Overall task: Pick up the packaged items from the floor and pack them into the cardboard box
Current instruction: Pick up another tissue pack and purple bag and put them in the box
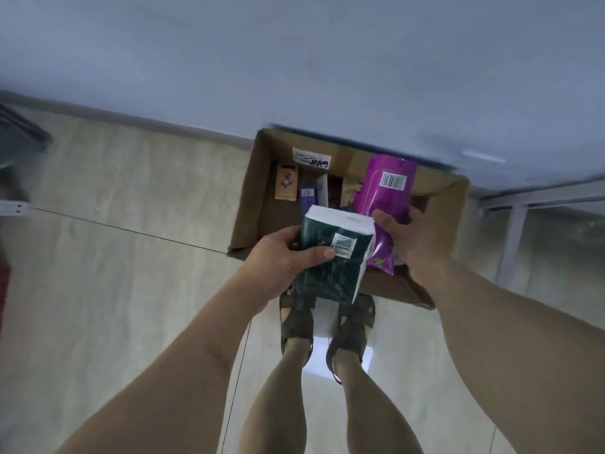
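An open cardboard box point(252, 191) stands on the floor against the wall, right in front of my feet. My left hand point(278, 260) grips a dark green and white packet point(334, 253) over the box's near edge, thumb across its face beside a barcode. My right hand point(415, 240) holds a purple pouch point(386, 194) upright above the box's right half, barcode facing me. Inside the box lie several packaged items, among them an orange carton point(287, 182) and a purple-blue pack point(307, 193).
A pale wall point(294, 60) rises straight behind the box. White metal furniture legs point(514, 237) stand to the right. A dark blurred object point(19, 129) sits at the far left. My sandalled feet point(327, 322) rest on the beige tiled floor point(114, 257).
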